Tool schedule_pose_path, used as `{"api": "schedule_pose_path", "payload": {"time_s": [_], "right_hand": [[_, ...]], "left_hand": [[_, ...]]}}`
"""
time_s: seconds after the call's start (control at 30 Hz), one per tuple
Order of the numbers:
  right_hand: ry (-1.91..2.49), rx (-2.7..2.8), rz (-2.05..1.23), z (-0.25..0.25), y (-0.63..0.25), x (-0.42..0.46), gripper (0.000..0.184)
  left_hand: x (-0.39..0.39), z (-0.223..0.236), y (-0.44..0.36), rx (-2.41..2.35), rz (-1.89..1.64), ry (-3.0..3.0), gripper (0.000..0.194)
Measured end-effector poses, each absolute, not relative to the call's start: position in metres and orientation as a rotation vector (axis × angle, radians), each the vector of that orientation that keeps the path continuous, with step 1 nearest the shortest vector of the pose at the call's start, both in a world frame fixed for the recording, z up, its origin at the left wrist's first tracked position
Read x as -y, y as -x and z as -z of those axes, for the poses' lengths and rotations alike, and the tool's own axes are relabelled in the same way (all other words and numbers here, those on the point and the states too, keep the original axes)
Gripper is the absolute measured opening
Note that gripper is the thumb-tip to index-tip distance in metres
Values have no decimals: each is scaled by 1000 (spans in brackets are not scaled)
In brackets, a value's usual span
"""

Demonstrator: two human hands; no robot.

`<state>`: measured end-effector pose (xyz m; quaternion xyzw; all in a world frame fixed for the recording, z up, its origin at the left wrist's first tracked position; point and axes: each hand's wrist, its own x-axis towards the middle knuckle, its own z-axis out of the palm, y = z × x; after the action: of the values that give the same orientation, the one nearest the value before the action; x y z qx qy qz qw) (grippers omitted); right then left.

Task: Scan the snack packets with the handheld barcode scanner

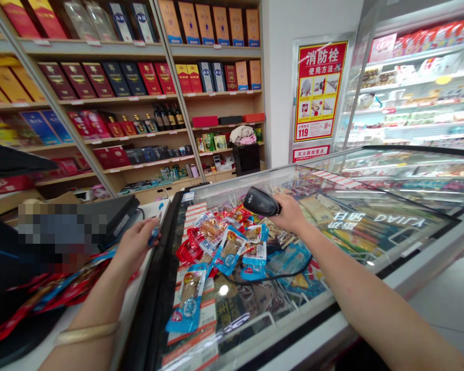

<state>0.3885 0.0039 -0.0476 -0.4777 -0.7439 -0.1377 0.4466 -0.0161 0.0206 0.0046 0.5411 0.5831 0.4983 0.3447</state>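
My right hand [290, 212] grips a black barcode scanner [261, 201] above the glass freezer lid, its head pointing left. A black cable [270, 279] loops across the glass. At the freezer's left edge my left hand [137, 239] is closed on a small blue-and-white snack packet [153, 236], mostly hidden by the fingers. Between my hands lies a heap of vacuum-sealed snack packets, red ones [189, 246] at the back and blue ones [230, 250] in front. One blue packet [189, 299] lies apart, nearer to me.
The freezer [402, 268] stretches to the right. More red and blue packets [65, 286] lie on the white counter at left, beside a black device [110, 219]. Shelves of boxed bottles [127, 80] stand behind; a lit display fridge [417, 98] stands at right.
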Motion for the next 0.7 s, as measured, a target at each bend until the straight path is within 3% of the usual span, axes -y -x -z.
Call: {"api": "schedule_pose_path", "payload": {"time_s": [0.2,0.7], "right_hand": [[1110,1876,364,42,-384,1,23],[985,2117,307,33,-357,19,33]], "left_hand": [[-5,-11,-13,-879,-1138,-745,27],[7,-5,-35,-850,-1061,-770,24]]}}
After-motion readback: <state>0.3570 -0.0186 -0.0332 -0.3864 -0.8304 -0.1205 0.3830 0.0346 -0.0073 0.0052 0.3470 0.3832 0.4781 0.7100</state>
